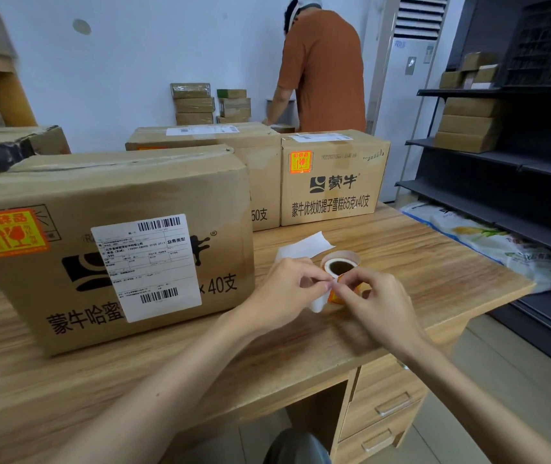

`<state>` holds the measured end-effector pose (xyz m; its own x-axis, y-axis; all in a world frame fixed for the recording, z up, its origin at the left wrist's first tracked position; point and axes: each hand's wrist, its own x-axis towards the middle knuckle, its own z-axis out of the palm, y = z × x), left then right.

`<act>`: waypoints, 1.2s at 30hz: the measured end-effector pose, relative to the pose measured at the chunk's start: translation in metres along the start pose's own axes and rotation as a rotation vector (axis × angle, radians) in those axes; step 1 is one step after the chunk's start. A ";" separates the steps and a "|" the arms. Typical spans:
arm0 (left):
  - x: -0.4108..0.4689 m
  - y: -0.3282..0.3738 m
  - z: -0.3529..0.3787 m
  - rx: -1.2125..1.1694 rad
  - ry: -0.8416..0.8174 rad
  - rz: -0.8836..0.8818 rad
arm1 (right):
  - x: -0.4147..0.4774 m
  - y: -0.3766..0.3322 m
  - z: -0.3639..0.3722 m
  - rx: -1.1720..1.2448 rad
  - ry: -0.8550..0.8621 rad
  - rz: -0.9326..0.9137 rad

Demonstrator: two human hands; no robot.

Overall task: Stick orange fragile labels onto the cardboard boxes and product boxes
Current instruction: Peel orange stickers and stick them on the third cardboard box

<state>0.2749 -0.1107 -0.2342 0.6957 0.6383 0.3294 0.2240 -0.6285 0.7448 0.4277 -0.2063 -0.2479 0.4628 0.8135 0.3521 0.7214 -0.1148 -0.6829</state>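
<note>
Head view: at the far left the nearest cardboard box (110,202) sits on the wooden desk (434,262), with an orange fragile sticker (8,232) already on its front corner beside a white shipping label (147,266). Just right of it, the left hand (287,289) has thumb and forefinger closed together on the white backing strip (304,246), which curls up behind the label roll (341,262) standing on the desk. The right hand (377,299) meets it, fingertips pinched on the edge of an orange label (336,295) — partly hidden, so I cannot tell how much is lifted. The label looks thin, limp and very light, sticky on one face. It would likely fold onto itself or cling to skin, so holding it by the very corner seems best while the liner is drawn away beneath. Farther right, the far box (334,195) shows a second sticker (300,161) — stiff cartons, judged steady enough to press against.
</note>
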 end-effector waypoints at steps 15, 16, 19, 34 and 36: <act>0.003 -0.004 0.002 0.083 0.105 -0.004 | -0.003 0.006 0.000 0.044 0.029 -0.108; 0.004 -0.006 0.001 0.094 0.115 -0.022 | -0.003 0.008 0.001 0.058 0.023 -0.110; 0.005 -0.010 0.000 0.105 0.138 -0.050 | -0.005 0.013 0.001 0.095 0.019 -0.100; 0.008 -0.007 -0.006 0.284 0.174 -0.065 | -0.006 0.020 -0.029 0.381 0.064 0.088; 0.007 -0.009 -0.008 0.301 0.179 -0.070 | -0.005 0.020 -0.035 0.428 0.082 0.095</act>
<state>0.2725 -0.0971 -0.2340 0.5466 0.7357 0.3999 0.4765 -0.6660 0.5739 0.4577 -0.2332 -0.2407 0.5684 0.7612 0.3123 0.4030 0.0733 -0.9123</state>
